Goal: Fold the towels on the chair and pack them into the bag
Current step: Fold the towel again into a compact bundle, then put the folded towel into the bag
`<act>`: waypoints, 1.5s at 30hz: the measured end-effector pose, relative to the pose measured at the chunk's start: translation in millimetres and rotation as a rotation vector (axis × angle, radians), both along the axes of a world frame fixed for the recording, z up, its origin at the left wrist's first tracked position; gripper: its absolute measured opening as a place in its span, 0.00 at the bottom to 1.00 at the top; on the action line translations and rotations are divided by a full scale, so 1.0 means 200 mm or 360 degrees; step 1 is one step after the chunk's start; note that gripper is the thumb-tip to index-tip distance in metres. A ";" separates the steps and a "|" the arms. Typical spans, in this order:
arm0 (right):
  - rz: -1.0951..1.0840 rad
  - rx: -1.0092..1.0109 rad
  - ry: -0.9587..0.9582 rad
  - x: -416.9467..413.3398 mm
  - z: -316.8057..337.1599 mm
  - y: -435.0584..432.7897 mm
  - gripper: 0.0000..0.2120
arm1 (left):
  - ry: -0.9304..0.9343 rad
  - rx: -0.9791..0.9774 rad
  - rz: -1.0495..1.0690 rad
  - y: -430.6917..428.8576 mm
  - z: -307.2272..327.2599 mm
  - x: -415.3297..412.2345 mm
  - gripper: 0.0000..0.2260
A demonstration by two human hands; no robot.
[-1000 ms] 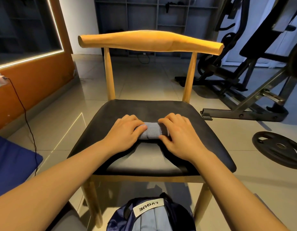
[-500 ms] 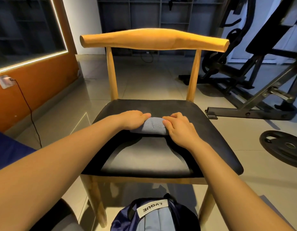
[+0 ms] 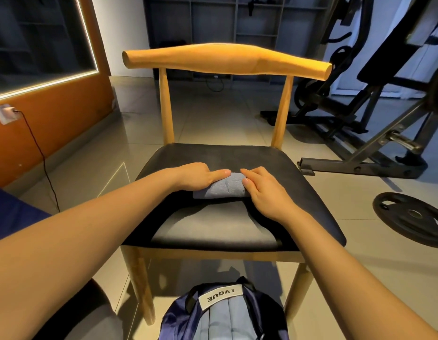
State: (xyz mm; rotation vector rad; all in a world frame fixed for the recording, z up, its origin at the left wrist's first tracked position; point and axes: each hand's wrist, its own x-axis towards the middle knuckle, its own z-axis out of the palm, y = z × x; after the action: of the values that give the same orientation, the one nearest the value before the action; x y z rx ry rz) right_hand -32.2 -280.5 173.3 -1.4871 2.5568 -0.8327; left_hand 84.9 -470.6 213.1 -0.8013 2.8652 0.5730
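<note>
Your left grip [image 3: 196, 176] curls over the left end of the towel [image 3: 224, 188], thumb along its top; your right grip [image 3: 264, 190] pinches the right end. It lies folded mid-seat on the chair [image 3: 286, 168], bare seat all round. The bag [image 3: 225, 317] sits below the front edge.

This looks like a home gym: a black steel exercise machine [image 3: 355, 168] fills the right side, 1 iron weight plate [image 3: 414, 217] lies flat on the glossy tiled floor [image 3: 213, 114], grey shelving [image 3: 213, 18] lines the back wall, and an LED-edged panel [image 3: 41, 33] sits in an orange wall [image 3: 53, 119].
</note>
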 end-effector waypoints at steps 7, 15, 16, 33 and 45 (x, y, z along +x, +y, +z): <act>0.0031 -0.0290 0.0050 0.08 0.19 0.18 0.12 | 0.0507 -0.0183 -0.0386 0.15 0.16 0.19 0.27; 0.0585 0.0166 -0.1493 0.38 0.28 0.49 0.24 | 0.0499 0.0329 -0.0903 0.41 0.23 0.39 0.18; 0.0574 0.0205 -0.1556 0.42 0.26 0.52 0.24 | 0.0480 0.0329 -0.0920 0.44 0.21 0.40 0.18; -0.0358 0.0175 -0.1472 0.82 -0.53 0.78 0.10 | -0.0073 0.0646 -0.0771 0.63 -0.64 0.44 0.26; -0.0876 0.0463 -0.1325 1.14 -1.18 0.48 0.25 | -0.0532 -0.0625 -0.0655 0.42 -1.40 0.62 0.25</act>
State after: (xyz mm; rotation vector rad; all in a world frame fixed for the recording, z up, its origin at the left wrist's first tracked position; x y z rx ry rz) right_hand 196.2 -183.8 -63.3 -0.2291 2.2539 -0.8289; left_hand 208.3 -385.9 -67.8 -0.2826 2.7297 -0.1628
